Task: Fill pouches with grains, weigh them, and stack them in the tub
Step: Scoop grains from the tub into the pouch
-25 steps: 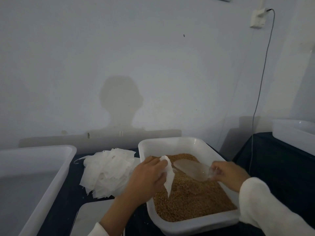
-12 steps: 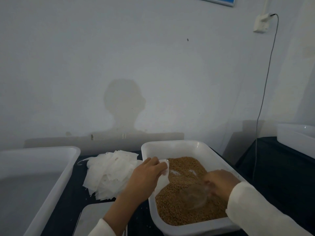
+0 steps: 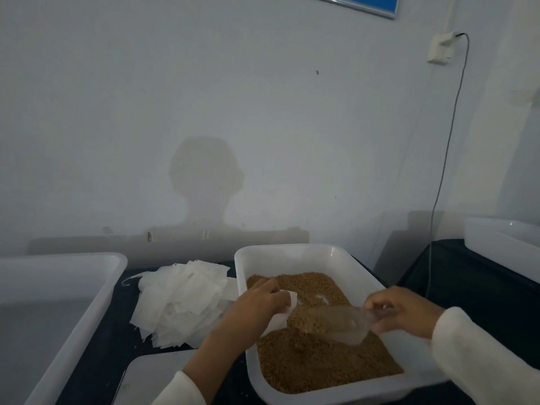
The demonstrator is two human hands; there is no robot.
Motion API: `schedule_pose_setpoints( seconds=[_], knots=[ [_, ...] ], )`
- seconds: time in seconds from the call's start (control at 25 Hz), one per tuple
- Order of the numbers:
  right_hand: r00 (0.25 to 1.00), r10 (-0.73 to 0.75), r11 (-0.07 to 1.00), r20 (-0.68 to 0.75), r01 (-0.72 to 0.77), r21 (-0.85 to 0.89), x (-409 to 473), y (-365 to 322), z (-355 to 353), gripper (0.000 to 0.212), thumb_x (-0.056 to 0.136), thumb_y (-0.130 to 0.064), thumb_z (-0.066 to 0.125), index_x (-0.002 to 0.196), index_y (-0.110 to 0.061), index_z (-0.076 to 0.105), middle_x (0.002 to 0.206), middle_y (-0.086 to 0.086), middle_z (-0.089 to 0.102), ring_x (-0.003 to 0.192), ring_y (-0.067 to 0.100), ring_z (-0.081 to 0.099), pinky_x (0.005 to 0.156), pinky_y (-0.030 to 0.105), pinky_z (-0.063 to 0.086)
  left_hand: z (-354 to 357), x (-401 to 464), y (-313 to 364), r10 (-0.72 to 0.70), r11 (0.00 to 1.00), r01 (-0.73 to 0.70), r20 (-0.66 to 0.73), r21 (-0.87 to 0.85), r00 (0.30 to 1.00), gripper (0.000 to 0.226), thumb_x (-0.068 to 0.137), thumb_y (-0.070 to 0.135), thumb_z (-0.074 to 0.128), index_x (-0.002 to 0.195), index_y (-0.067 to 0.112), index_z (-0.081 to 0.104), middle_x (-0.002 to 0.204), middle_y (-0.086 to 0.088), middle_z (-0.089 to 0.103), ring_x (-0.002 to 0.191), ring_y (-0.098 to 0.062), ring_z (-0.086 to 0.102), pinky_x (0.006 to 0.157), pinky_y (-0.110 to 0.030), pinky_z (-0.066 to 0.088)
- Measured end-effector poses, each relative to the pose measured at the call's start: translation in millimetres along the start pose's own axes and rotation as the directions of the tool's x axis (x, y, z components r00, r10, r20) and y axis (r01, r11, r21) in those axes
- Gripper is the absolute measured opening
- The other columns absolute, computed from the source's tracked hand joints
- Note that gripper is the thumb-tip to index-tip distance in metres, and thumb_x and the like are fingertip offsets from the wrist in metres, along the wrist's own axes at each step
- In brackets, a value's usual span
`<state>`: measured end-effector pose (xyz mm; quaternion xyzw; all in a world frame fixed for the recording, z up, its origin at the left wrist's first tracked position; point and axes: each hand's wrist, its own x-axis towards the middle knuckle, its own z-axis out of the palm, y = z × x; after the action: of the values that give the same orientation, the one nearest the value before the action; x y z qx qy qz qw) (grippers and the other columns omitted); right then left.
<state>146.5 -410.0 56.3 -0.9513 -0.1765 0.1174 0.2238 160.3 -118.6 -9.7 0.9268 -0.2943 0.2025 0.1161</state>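
Over dark table (image 3: pixel 96 361) — left hand (image 3: pixel 257 308) grip pinching pouch (image 3: pixel 287 305), right hand (image 3: pixel 406 312) fingers curled round loaded scoop (image 3: pixel 336 323).

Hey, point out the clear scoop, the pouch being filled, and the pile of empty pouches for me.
clear scoop (image 3: pixel 336 324), head view, on its see-through bowl holding grains.
pouch (image 3: pixel 292 299), head view, on the white top edge past the left hand's fingers.
pile of empty pouches (image 3: pixel 181 299), head view, on the middle of the heap.
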Motion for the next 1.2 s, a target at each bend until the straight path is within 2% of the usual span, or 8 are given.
schedule_pose_setpoints(
  seconds=[0.2,0.48,0.64,0.8,0.88,0.96,1.04,1.2],
  knots=[
    [0.994,0.010,0.997,-0.111,-0.019,-0.080,-15,-17,-33,0.010,0.082,-0.019,0.071,0.090,-0.025,0.069,0.097,-0.009,0.067,0.098,0.003,0.060,0.093,0.024,0.045,2,8,22,-0.002,0.988,-0.007,-0.057,-0.153,0.998,0.011,0.093,0.021,0.056,0.095,0.011,0.052,0.101,-0.001,0.056,0.088,-0.010,0.043,0.070,-0.017,0.030],
    [0.984,0.114,0.911,-0.140,-0.160,-0.380,-11,-44,-48,0.024,0.084,-0.025,0.068,0.108,-0.024,0.066,0.110,-0.006,0.063,0.105,0.013,0.058,0.098,0.036,0.044,6,10,33,-0.004,0.965,-0.036,-0.153,-0.260,0.988,0.010,0.090,0.022,0.061,0.092,0.012,0.062,0.101,0.002,0.058,0.094,-0.009,0.050,0.080,-0.022,0.043],
    [0.975,0.149,0.838,-0.166,-0.214,-0.503,-2,-57,-56,0.012,0.082,-0.030,0.069,0.092,-0.034,0.064,0.101,-0.009,0.064,0.101,0.016,0.059,0.097,0.043,0.044,8,11,32,-0.005,0.950,-0.042,-0.150,-0.310,0.989,0.008,0.087,0.024,0.065,0.088,0.016,0.066,0.097,0.005,0.060,0.091,-0.007,0.052,0.080,-0.024,0.045],
    [0.979,0.066,0.756,-0.192,-0.175,-0.631,3,-72,-62,0.022,0.081,-0.026,0.069,0.070,-0.033,0.051,0.074,-0.014,0.048,0.083,0.013,0.052,0.079,0.029,0.043,9,11,33,-0.025,0.931,-0.038,-0.167,-0.364,0.986,0.006,0.086,0.023,0.067,0.087,0.018,0.068,0.090,0.013,0.055,0.085,0.001,0.048,0.074,-0.014,0.039],
    [0.982,0.032,0.704,-0.188,-0.156,-0.693,5,-80,-64,0.026,0.083,-0.025,0.067,0.066,-0.030,0.047,0.070,-0.015,0.043,0.082,0.013,0.050,0.080,0.028,0.040,9,11,35,-0.038,0.922,-0.031,-0.169,-0.387,0.985,0.005,0.085,0.023,0.067,0.086,0.018,0.068,0.088,0.013,0.054,0.084,0.001,0.047,0.073,-0.013,0.038],
    [0.986,-0.012,0.631,-0.164,-0.120,-0.766,7,-86,-64,0.008,0.084,-0.026,0.064,0.083,-0.029,0.057,0.079,-0.013,0.047,0.088,0.013,0.052,0.085,0.027,0.035,8,11,35,-0.069,0.905,-0.006,-0.161,-0.425,0.984,0.006,0.085,0.021,0.068,0.084,0.016,0.069,0.089,0.007,0.058,0.085,-0.002,0.049,0.075,-0.018,0.040],
    [0.982,-0.052,0.576,-0.179,-0.117,-0.809,8,-91,-61,0.016,0.086,-0.026,0.062,0.102,-0.027,0.061,0.090,-0.010,0.051,0.095,0.014,0.055,0.087,0.028,0.031,7,11,35,-0.097,0.891,0.018,-0.152,-0.453,0.984,0.006,0.085,0.020,0.068,0.083,0.014,0.068,0.089,0.005,0.059,0.085,-0.003,0.049,0.076,-0.020,0.040],
    [0.945,-0.244,0.412,-0.217,-0.102,-0.905,9,-94,-53,0.022,0.089,-0.020,0.054,0.110,-0.026,0.061,0.107,-0.005,0.059,0.102,0.018,0.054,0.087,0.029,0.030,9,8,33,-0.116,0.879,0.038,-0.135,-0.475,0.984,0.004,0.086,0.018,0.065,0.084,0.014,0.066,0.089,0.007,0.058,0.085,-0.006,0.051,0.077,-0.022,0.042]
  ],
)
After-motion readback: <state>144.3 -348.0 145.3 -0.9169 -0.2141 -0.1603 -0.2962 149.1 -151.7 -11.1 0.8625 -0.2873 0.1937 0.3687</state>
